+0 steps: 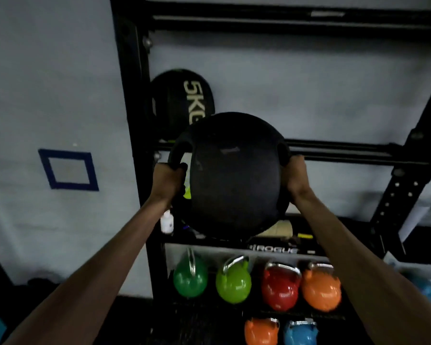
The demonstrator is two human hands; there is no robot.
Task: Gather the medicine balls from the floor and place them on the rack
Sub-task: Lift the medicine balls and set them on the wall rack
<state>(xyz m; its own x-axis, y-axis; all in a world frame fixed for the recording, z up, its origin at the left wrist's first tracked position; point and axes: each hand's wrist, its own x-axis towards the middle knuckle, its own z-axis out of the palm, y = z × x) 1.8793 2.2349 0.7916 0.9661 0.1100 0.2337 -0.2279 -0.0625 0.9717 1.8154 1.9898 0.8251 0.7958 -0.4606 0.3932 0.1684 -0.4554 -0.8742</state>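
A black medicine ball with two side handles is held up in front of the black metal rack. My left hand grips its left handle and my right hand grips its right handle. The ball hangs level with the rack's middle bar. Behind it, at the rack's left end, another black medicine ball marked 5KG sits on that bar against the wall.
Lower shelves of the rack carry several coloured kettlebells, and a small white bottle stands on the shelf under the ball. A blue tape square marks the grey wall at left. The rack's right upright slants nearby.
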